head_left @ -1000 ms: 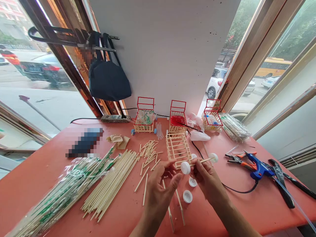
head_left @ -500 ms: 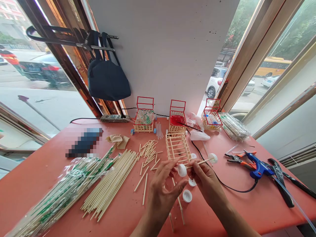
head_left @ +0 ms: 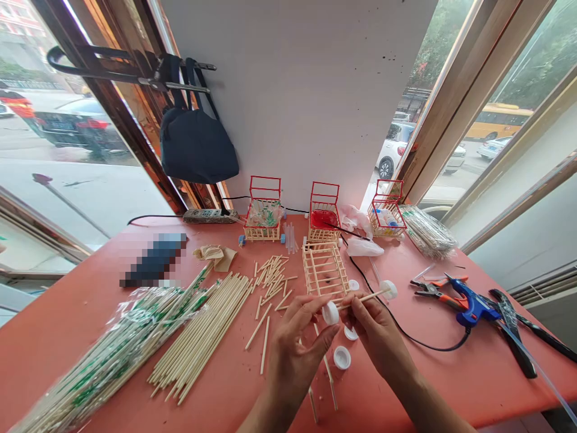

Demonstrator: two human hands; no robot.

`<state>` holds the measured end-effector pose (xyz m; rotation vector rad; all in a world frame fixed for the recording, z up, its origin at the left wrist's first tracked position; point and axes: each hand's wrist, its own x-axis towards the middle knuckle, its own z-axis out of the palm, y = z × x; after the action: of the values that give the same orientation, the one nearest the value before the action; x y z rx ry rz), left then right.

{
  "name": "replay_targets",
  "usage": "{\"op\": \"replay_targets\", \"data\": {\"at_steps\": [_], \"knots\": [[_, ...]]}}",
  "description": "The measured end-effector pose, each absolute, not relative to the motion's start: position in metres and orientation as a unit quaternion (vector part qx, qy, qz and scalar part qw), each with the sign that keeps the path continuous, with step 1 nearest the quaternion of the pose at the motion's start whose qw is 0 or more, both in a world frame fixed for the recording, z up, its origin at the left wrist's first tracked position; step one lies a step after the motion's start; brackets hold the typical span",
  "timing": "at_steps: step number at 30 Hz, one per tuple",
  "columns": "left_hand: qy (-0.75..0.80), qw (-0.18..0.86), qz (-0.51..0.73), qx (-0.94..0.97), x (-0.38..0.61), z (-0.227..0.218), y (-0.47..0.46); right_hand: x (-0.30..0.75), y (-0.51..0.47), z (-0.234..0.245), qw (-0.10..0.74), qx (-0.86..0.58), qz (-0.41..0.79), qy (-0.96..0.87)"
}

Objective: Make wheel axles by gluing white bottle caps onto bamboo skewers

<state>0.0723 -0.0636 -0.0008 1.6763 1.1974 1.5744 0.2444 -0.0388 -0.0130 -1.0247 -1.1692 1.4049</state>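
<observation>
- Closest in: two thin sticks [head_left: 333, 397] lying on the reddish worktop [head_left: 220, 379], with a loose white cap [head_left: 342, 358] just beside them.
- Next, the hands. The right hand [head_left: 374, 325] has an axle stick [head_left: 372, 296] pinched between thumb and fingers, up off the worktop. The left hand [head_left: 293, 343] is curled with thumb and fingertips on the near cap [head_left: 330, 313], so it looks like a grip; how tight, can't tell.
- The far cap [head_left: 388, 290] sits on the stick's other end, so I'd call this wheel pair pretty much together.
- Right behind that, a slatted stick frame [head_left: 315, 267]. Body looks mostly built, but I can't make out any wheels on it, so fitting those seems left.
- Left of it, a pile of short sticks [head_left: 270, 273], apparently unused.
- Way back by the wall, three stick carts [head_left: 324, 233] with red handles. They look finished to me.
</observation>
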Motion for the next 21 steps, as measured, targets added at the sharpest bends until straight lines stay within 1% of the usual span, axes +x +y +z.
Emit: {"op": "replay_targets", "data": {"at_steps": [8, 15, 18, 21], "knots": [[0.450, 0.259, 0.589, 0.619, 0.0728, -0.0019, -0.0638, 0.2438, -0.0389, -0.0125, 0.498, -0.422, 0.576, -0.492], [0.457, 0.285, 0.580, 0.612, 0.0726, 0.0006, -0.0643, 0.2431, -0.0389, -0.0103, 0.502, -0.428, 0.587, -0.469], [0.451, 0.328, 0.577, 0.597, 0.0712, 0.0003, -0.0648, 0.2423, -0.0372, -0.0110, 0.507, -0.418, 0.613, -0.439], [0.424, 0.422, 0.588, 0.544, 0.0686, -0.0037, -0.0627, 0.2409, -0.0349, -0.0100, 0.515, -0.406, 0.637, -0.405]]}}
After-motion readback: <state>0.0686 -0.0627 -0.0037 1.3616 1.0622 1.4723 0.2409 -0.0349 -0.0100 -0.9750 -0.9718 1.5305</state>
